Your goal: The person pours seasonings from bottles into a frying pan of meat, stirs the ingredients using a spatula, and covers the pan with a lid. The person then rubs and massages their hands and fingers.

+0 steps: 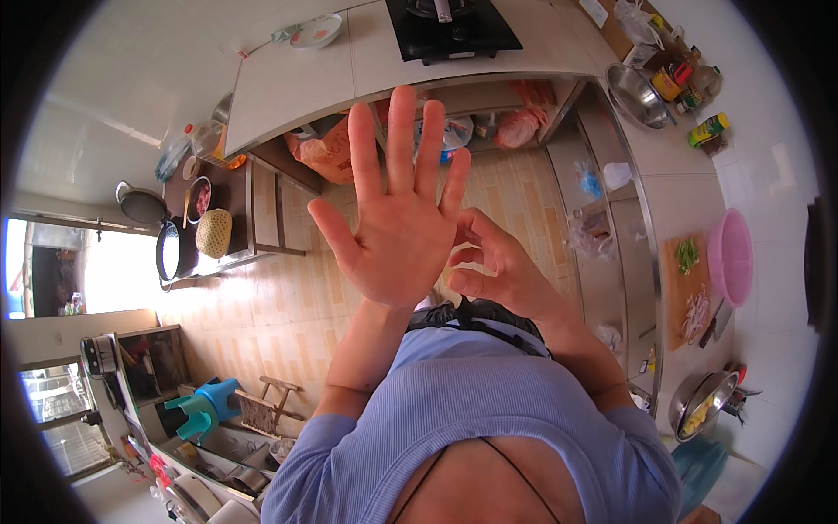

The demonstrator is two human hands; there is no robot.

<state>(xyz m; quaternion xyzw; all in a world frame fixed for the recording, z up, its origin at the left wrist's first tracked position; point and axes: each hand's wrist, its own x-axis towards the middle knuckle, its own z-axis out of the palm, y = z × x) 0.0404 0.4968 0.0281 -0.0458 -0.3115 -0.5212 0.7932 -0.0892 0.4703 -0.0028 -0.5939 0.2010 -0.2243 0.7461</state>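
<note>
My left hand (402, 229) is raised in front of me, palm towards the camera, fingers spread, holding nothing. Just right of it and partly behind it is my right hand (497, 268), its fingers loosely bent and apart, with nothing seen in it. Its fingertips are partly hidden by the left hand's edge. Beyond both hands are the tiled floor (314, 275) and an open shelf under the counter, where an orange plastic bag (327, 154) and a reddish plastic bag (517, 128) lie. A black gas stove (455, 39) stands on the counter above.
On the right counter are a wooden cutting board (677, 295) with chopped greens and sliced pieces, a knife (710, 331), a pink basin (731, 259) and metal bowls (635, 95). At left, a dark table (232, 190) holds pans and a bowl of meat. Stools (219, 396) stand lower left.
</note>
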